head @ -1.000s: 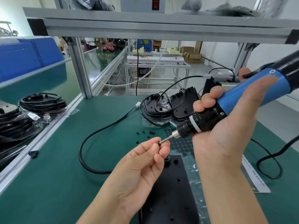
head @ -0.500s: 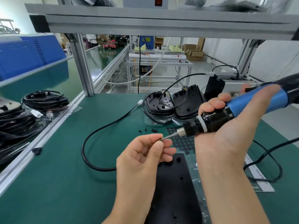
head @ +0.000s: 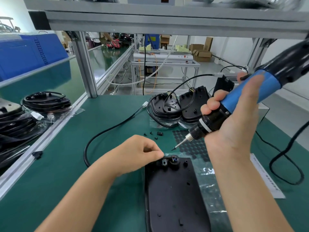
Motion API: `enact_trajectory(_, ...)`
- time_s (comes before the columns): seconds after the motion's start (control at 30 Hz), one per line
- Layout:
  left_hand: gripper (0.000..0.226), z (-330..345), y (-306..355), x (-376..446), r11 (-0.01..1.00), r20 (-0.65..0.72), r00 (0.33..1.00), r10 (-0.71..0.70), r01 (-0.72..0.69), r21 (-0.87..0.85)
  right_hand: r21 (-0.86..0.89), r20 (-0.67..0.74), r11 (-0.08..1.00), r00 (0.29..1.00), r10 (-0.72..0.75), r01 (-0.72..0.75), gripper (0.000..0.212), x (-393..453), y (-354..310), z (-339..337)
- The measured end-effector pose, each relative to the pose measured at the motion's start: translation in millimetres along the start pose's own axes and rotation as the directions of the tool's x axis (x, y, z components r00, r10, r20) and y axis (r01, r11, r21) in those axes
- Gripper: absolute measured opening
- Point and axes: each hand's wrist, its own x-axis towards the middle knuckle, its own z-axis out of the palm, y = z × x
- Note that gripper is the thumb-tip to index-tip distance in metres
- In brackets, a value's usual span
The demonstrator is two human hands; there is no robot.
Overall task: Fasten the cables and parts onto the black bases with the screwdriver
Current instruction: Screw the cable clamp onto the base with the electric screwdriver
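The fingers [head: 157, 154] of the left hand [head: 133, 154] are curled, the tips pinched on a small black cable clamp [head: 164, 162] at the far edge of the flat black plastic base [head: 172, 195]. The clamp sits just beside a round black grommet [head: 174, 160] on the same edge. The left hand lies over the near left corner of that edge, palm down.

The right hand [head: 234, 128] grips the blue-and-black electric screwdriver [head: 234, 104]; its fingers are wrapped round the blue grip and the black collar, thumb extended along the grip. The tool is tilted, bit end down and to the left. The silver bit [head: 179, 144] carries a small dark screw at its tip, which hangs above the base, apart from the clamp and not touching it.

The base lies flat on the green tabletop [head: 63, 181], partly on a clear plastic bag [head: 210, 185]. A sheet of round black pads [head: 192, 148] lies under the bit. Several loose black screws [head: 153, 133] lie beyond the left hand. A black cable [head: 107, 131] loops from the base across the tabletop to a white connector [head: 145, 103]. Two further black bases [head: 180, 106] with coiled cables stand at the far edge. A white paper strip [head: 265, 174] lies at the right, next to the black power cord [head: 287, 156] of the screwdriver.
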Motion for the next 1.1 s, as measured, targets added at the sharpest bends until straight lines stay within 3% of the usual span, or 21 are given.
enact_trajectory(0.07, 0.009, -1.4, -3.5, 3.3, 0.998, 0.051, 0.998, 0.027, -0.024, -0.066, 0.019, -0.005, 0.998, 0.998, -0.058, 0.058, 0.031, -0.2, 2.7, 1.7)
enact_trajectory(0.17, 0.005, -1.0, -7.5, 5.1, 0.984, 0.079, 0.995, 0.060, -0.046, -0.174, -0.048, 0.072, 0.996, 0.994, -0.077, 0.081, 0.042, -4.3, 7.8, 13.8)
enact_trajectory(0.27, 0.005, 2.7, -9.9, 7.4, 0.983, 0.047, 0.996, 0.071, -0.061, -0.174, -0.110, 0.160, 0.988, 0.983, -0.093, 0.111, 0.057, -8.2, 12.5, 15.4)
enact_trajectory(0.47, 0.011, 10.2, -11.3, 9.5, 0.985, -0.034, 0.997, 0.073, -0.078, -0.157, -0.197, 0.254, 0.963, 0.958, -0.132, 0.185, 0.055, -12.0, 23.9, 18.4)
enact_trajectory(0.83, 0.011, 13.4, -13.0, 8.8, 0.969, -0.050, 0.997, 0.057, -0.068, -0.237, -0.225, 0.368, 0.956, 0.925, -0.096, 0.189, 0.053, -16.0, 32.0, 24.1)
enact_trajectory(0.97, 0.024, 13.0, -11.5, 8.3, 0.962, -0.047, 0.997, 0.053, -0.064, -0.265, -0.243, 0.438, 0.953, 0.897, -0.059, 0.181, 0.054, -16.8, 32.5, 29.0)
enact_trajectory(1.1, 0.035, 14.1, -9.9, 6.6, 0.963, -0.046, 0.998, 0.051, -0.062, -0.264, -0.296, 0.503, 0.945, 0.864, 0.032, 0.137, 0.073, -14.5, 33.6, 34.8)
